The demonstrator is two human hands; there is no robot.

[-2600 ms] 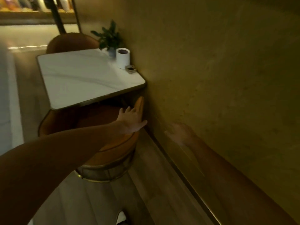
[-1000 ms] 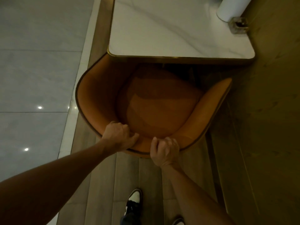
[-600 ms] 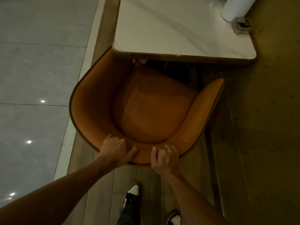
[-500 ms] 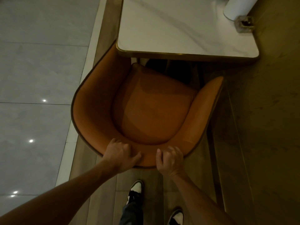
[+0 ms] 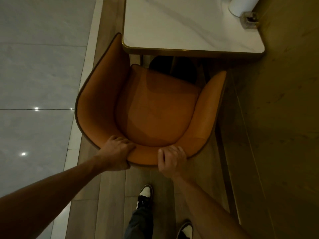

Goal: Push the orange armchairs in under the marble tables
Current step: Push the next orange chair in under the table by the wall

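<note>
An orange armchair (image 5: 155, 107) stands below me, turned slightly, its seat fully out from under the white marble table (image 5: 181, 26). Its left arm tip sits beside the table's near left corner; its right arm tip stops short of the table edge. My left hand (image 5: 117, 152) grips the back rim on the left. My right hand (image 5: 170, 157) grips the same rim to the right. The dark table base (image 5: 172, 69) shows beneath the table edge.
A white cylinder (image 5: 241, 6) and a small clear holder (image 5: 250, 20) sit at the table's far right. A wall (image 5: 284, 118) runs close along the chair's right side. Pale tiled floor (image 5: 34, 75) lies left of the wooden strip. My feet (image 5: 145, 194) stand just behind the chair.
The chair has slid back toward me and away from the table, uncovering the seat and the table base. Both hands have kept their hold on the back rim.
</note>
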